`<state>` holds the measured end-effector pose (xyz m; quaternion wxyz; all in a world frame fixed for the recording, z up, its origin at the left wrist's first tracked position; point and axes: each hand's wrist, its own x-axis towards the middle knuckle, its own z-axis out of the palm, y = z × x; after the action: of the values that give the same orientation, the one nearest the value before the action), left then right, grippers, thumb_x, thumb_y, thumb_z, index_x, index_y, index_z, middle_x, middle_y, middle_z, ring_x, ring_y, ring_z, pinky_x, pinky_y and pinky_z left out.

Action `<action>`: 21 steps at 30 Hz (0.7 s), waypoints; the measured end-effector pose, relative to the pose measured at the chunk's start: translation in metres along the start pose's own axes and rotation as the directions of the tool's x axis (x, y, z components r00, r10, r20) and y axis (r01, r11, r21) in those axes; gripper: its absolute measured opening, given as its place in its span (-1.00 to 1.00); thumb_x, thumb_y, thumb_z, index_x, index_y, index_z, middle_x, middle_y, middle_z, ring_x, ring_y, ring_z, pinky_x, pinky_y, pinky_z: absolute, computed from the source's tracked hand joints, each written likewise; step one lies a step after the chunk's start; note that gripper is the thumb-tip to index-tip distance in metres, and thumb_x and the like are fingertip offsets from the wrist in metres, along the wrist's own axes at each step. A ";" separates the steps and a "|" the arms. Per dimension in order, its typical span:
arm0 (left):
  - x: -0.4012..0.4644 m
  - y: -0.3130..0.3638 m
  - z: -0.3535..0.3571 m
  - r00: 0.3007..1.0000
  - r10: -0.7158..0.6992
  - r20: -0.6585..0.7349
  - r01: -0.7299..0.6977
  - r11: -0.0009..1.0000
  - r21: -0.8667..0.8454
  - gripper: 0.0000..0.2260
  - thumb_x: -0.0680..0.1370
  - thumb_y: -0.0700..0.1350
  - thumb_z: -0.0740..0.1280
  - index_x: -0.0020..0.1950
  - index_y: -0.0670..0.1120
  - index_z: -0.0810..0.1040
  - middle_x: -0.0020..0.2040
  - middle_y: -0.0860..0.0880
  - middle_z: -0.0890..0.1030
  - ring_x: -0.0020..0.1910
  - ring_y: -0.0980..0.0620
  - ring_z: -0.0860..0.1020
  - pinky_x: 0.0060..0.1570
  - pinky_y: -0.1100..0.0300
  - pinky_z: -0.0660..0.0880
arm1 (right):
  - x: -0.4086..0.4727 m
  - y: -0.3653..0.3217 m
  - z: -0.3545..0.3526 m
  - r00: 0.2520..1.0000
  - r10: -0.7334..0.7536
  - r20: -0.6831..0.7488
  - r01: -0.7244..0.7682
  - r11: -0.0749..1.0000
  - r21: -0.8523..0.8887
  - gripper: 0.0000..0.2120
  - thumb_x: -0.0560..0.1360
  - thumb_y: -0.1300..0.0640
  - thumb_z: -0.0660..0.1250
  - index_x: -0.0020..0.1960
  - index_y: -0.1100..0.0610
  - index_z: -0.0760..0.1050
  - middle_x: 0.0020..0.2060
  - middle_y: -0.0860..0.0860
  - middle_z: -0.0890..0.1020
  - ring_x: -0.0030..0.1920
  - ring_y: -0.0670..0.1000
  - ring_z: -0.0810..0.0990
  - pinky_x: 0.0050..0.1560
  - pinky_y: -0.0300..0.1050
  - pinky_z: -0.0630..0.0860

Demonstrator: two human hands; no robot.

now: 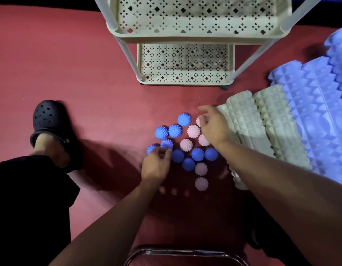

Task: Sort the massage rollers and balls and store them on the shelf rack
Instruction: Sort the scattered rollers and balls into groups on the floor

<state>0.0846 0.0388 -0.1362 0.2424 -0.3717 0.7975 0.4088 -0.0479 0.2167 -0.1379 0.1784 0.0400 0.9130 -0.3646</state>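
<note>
- My left hand [156, 166] pinches a blue spiky ball [166, 144] on the red mat [89, 73]; my right hand [214, 125], fingers curled, reaches over a pink spiky ball [193, 130].
- Best lifted by colour, one ball per hand, to the cream shelf rack [185, 37].
- I cannot tell whether the right hand grips anything; it is blurred. Foam rollers [262, 121] run off-frame.

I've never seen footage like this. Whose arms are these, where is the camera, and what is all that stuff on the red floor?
There is no machine here. A person wears the camera on their head, so you look down along their own arms. On the red mat lie spiky blue balls, pink balls and ridged foam rollers. Ahead stands the cream shelf rack, nothing on the shelves in view. The left hand pinches a blue ball; the right hand reaches among the pink ones, its grip unclear.
</note>
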 end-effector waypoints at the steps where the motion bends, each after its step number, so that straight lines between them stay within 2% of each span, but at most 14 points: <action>1: 0.000 0.001 -0.006 0.995 0.052 -0.087 -0.049 0.998 0.036 -0.77 0.58 0.12 0.34 0.09 0.00 0.61 -0.03 -0.09 0.70 0.00 -0.18 0.65 0.05 -0.02 0.56 | -0.008 0.006 -0.007 0.995 0.019 -0.101 -0.019 1.000 -0.001 -0.71 0.57 0.23 0.26 0.25 0.08 0.57 0.16 0.02 0.66 0.08 0.04 0.65 0.21 -0.06 0.54; 3: 0.001 0.003 -0.014 0.984 0.086 -0.154 -0.093 0.995 -0.034 -0.79 0.60 0.09 0.32 0.10 -0.01 0.59 0.00 -0.12 0.69 0.00 -0.22 0.64 0.09 -0.07 0.54 | -0.032 0.018 -0.018 0.980 0.046 -0.196 -0.058 0.997 -0.056 -0.75 0.57 0.20 0.24 0.18 0.05 0.59 0.04 0.03 0.68 0.00 0.09 0.65 0.14 0.00 0.57; 5: 0.003 0.003 -0.018 0.981 0.099 -0.165 -0.118 0.987 -0.108 -0.81 0.61 0.00 0.33 0.15 -0.06 0.58 0.05 -0.14 0.64 0.03 -0.22 0.62 0.14 -0.11 0.51 | -0.060 0.028 -0.020 0.987 0.029 -0.160 -0.045 0.994 -0.098 -0.77 0.54 0.18 0.25 0.14 0.05 0.60 -0.03 0.06 0.68 -0.03 0.16 0.64 0.09 0.08 0.57; 7: 0.004 0.002 -0.018 0.974 0.123 -0.189 -0.140 0.987 -0.082 -0.78 0.59 -0.09 0.36 0.20 -0.14 0.56 0.12 -0.17 0.59 0.12 -0.20 0.56 0.25 -0.11 0.44 | -0.084 0.037 -0.013 0.991 -0.006 -0.133 -0.017 0.984 -0.177 -0.72 0.49 0.21 0.28 0.17 0.12 0.60 0.03 0.11 0.68 0.06 0.21 0.62 0.17 0.09 0.51; 8: 0.004 0.003 -0.018 0.974 0.120 -0.190 -0.134 0.989 -0.060 -0.75 0.59 -0.10 0.37 0.23 -0.16 0.55 0.16 -0.18 0.56 0.17 -0.21 0.53 0.30 -0.09 0.40 | -0.093 0.041 -0.007 0.993 0.022 -0.115 -0.044 0.981 -0.190 -0.68 0.48 0.23 0.32 0.22 0.17 0.59 0.10 0.15 0.66 0.14 0.22 0.60 0.24 0.06 0.46; 10: 0.003 0.002 -0.017 0.981 0.106 -0.161 -0.111 0.993 -0.026 -0.70 0.57 -0.09 0.40 0.27 -0.15 0.53 0.22 -0.20 0.52 0.25 -0.22 0.46 0.36 -0.05 0.34 | -0.108 0.044 0.007 0.990 0.131 -0.042 -0.136 0.982 -0.130 -0.63 0.49 0.27 0.36 0.29 0.27 0.54 0.19 0.21 0.62 0.25 0.24 0.54 0.33 0.03 0.39; 13: 0.005 0.001 -0.017 0.993 0.080 -0.088 -0.079 0.997 0.015 -0.62 0.56 -0.07 0.41 0.35 -0.10 0.49 0.31 -0.20 0.46 0.33 -0.21 0.39 0.42 -0.03 0.29 | -0.119 0.046 0.018 0.984 0.174 -0.029 -0.175 0.984 -0.019 -0.63 0.46 0.35 0.39 0.26 0.33 0.54 0.17 0.25 0.61 0.22 0.25 0.54 0.32 0.05 0.40; 16: 0.009 -0.001 -0.021 0.997 0.041 -0.059 -0.048 0.992 -0.114 -0.66 0.58 -0.16 0.38 0.35 -0.10 0.49 0.32 -0.19 0.44 0.29 -0.19 0.48 0.36 -0.10 0.40 | -0.115 0.050 0.016 0.981 0.192 -0.006 -0.191 0.981 0.043 -0.59 0.45 0.34 0.42 0.29 0.30 0.53 0.17 0.21 0.61 0.22 0.21 0.54 0.31 -0.03 0.39; 19: 0.009 -0.002 -0.029 0.999 0.017 -0.040 -0.026 0.975 -0.222 -0.75 0.60 -0.21 0.34 0.27 -0.06 0.50 0.26 -0.19 0.55 0.10 -0.18 0.60 0.20 -0.15 0.53 | -0.107 0.059 0.007 0.980 0.183 0.073 -0.187 0.982 0.038 -0.58 0.46 0.33 0.42 0.31 0.28 0.52 0.21 0.16 0.60 0.23 0.17 0.56 0.30 -0.09 0.39; 21: 0.011 -0.004 -0.036 0.998 0.025 -0.055 -0.037 0.971 -0.236 -0.81 0.62 -0.21 0.32 0.21 -0.02 0.50 0.19 -0.16 0.62 0.02 -0.27 0.63 0.13 -0.17 0.57 | -0.102 0.063 0.001 0.976 0.194 0.098 -0.200 0.979 0.049 -0.57 0.48 0.32 0.41 0.33 0.26 0.49 0.25 0.14 0.57 0.23 0.15 0.57 0.32 -0.06 0.43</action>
<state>0.0787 0.0025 -0.1257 0.1691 -0.3960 0.7547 0.4949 0.0608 0.2682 -0.1435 0.2546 0.1186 0.8843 -0.3729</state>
